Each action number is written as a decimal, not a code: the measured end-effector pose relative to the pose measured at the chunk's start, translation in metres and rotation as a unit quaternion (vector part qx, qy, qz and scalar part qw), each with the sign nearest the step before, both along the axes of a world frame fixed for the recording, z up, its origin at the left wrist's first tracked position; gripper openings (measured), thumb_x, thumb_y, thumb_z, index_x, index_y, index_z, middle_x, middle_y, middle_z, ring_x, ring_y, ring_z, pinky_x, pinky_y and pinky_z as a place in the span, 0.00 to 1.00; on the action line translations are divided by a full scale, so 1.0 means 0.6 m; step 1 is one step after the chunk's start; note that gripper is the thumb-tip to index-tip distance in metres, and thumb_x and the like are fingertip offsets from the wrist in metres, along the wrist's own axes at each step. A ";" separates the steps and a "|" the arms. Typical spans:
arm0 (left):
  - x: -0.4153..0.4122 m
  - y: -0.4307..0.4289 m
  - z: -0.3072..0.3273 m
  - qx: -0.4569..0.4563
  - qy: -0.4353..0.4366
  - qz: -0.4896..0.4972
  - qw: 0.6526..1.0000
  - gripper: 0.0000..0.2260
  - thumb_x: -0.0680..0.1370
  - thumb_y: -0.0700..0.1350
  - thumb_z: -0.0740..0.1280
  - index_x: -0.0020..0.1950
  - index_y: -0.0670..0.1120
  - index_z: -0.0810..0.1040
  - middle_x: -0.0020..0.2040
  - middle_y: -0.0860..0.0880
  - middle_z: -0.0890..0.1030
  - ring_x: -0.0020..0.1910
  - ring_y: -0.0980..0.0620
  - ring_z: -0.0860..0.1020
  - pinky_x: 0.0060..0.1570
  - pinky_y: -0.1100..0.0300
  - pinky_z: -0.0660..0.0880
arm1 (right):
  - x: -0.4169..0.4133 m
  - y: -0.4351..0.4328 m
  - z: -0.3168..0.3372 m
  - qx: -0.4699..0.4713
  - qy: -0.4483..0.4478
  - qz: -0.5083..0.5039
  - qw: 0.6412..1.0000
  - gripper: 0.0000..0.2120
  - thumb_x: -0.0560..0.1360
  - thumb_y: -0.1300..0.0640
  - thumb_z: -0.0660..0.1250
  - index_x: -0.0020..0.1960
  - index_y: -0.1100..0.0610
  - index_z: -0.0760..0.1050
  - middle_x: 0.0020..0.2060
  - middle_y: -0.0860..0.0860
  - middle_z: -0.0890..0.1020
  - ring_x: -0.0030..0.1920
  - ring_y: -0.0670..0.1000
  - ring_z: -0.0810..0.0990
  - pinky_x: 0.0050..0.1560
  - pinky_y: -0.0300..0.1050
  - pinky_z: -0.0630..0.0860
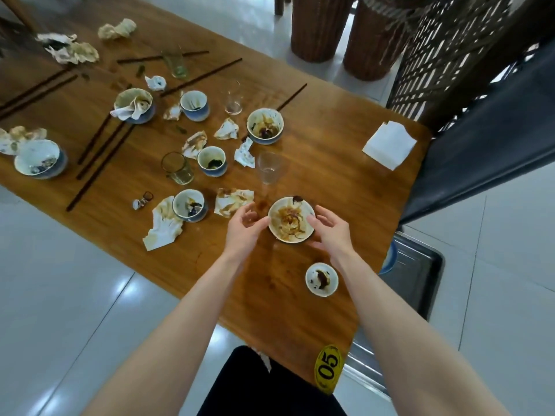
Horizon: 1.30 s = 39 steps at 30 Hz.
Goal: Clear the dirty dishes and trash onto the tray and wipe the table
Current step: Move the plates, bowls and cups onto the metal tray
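Note:
A dirty white bowl (pixel 290 220) smeared with sauce sits near the table's right end, between my two hands. My right hand (pixel 329 228) grips its right rim, thumb on top and fingers curled under the near edge. My left hand (pixel 244 223) lies at the left rim with one fingertip touching it and the other fingers loosely spread. A small dirty dish (pixel 322 279) rests just nearer to me. A dark metal tray (pixel 417 274) sits below the table's right edge, with a blue dish (pixel 390 261) on it partly hidden by the table.
The wooden table (pixel 330 163) holds several dirty bowls, cups, glasses, chopsticks and stained crumpled napkins to the left. An empty glass (pixel 269 168) stands just beyond the bowl. Folded clean napkins (pixel 389 144) lie at the far right corner. A dark chair (pixel 492 139) stands right.

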State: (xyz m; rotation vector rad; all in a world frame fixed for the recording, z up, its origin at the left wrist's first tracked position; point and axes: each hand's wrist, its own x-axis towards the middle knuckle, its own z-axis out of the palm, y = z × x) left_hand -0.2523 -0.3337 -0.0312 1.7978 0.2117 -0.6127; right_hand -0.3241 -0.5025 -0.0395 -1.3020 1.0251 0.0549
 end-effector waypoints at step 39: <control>0.352 -0.093 -0.007 -0.035 0.036 -0.037 0.998 0.31 0.77 0.41 0.69 0.77 0.50 0.60 0.72 0.45 0.68 0.67 0.47 0.71 0.61 0.54 0.74 | 0.161 -0.033 0.043 -0.011 -0.046 -0.281 0.959 0.17 0.76 0.61 0.68 0.64 0.56 0.75 0.58 0.56 0.80 0.56 0.56 0.80 0.40 0.53 0.83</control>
